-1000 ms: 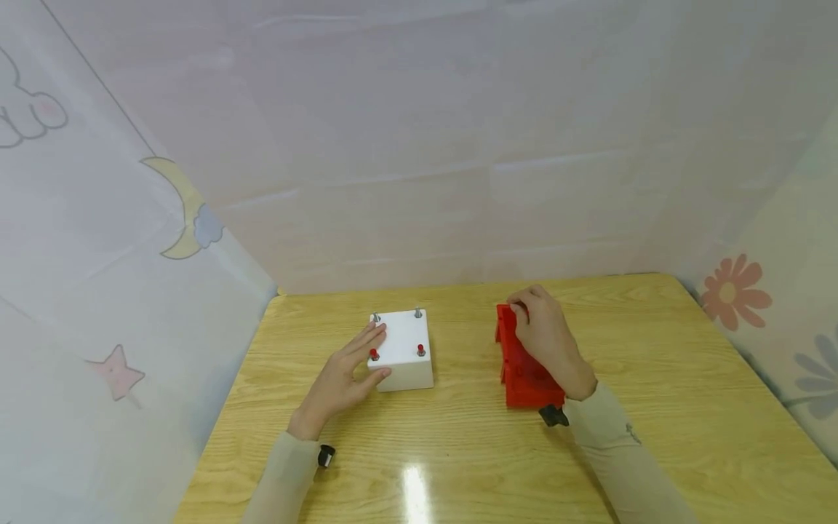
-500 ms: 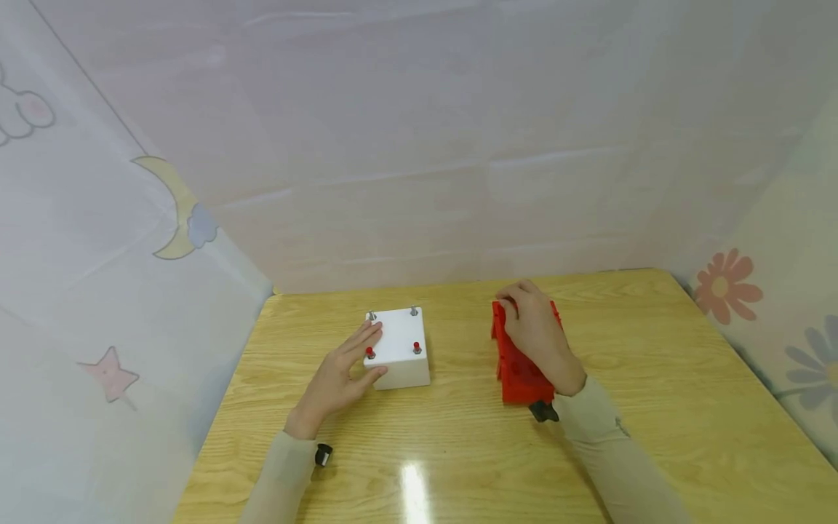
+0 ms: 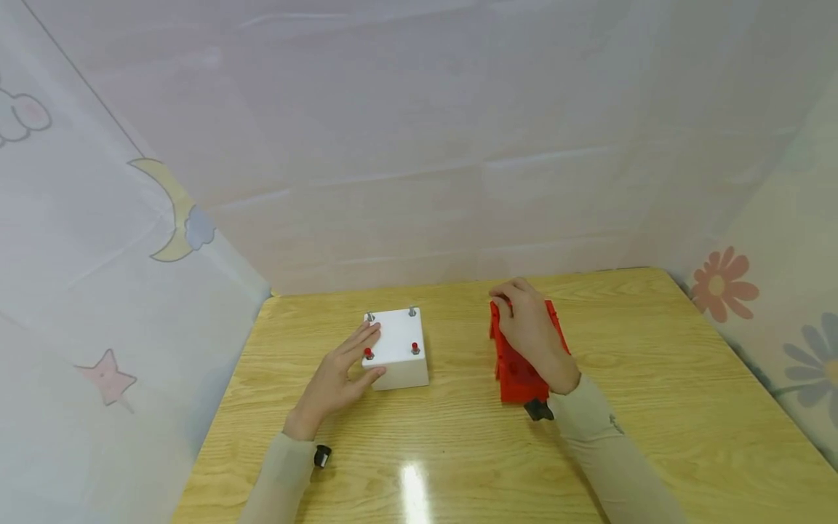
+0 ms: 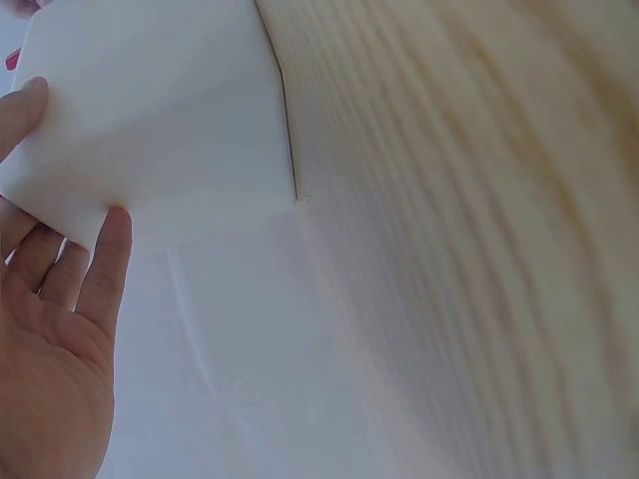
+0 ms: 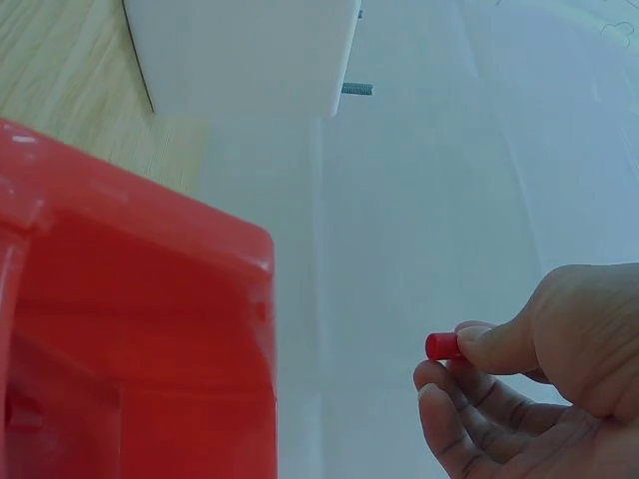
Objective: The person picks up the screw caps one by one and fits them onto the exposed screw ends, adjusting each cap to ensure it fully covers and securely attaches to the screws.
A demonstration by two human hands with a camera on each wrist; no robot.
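Observation:
In the head view my left hand (image 3: 334,382) rests at the near left corner of a white box (image 3: 402,335). Its thumb lies on the front face and its extended fingers reach over the left edge. Red caps (image 3: 414,346) sit on the two near bolts of the box; the two far bolts (image 3: 412,311) show bare metal. My right hand (image 3: 530,327) is over a red bin (image 3: 524,393), hiding part of it. The right wrist view shows its thumb and forefinger pinching a small red cap (image 5: 441,346), beyond the rim of the bin.
Both things stand on a wood-grain table (image 3: 458,451), the bin to the right of the box with a gap between. Pale printed cloth (image 3: 419,182) rises behind the table and at both sides.
My right hand has lifted slightly and shifted left over the bin, so more of the bin's right edge shows. The left hand stays on the box. The head view has shifted a little.

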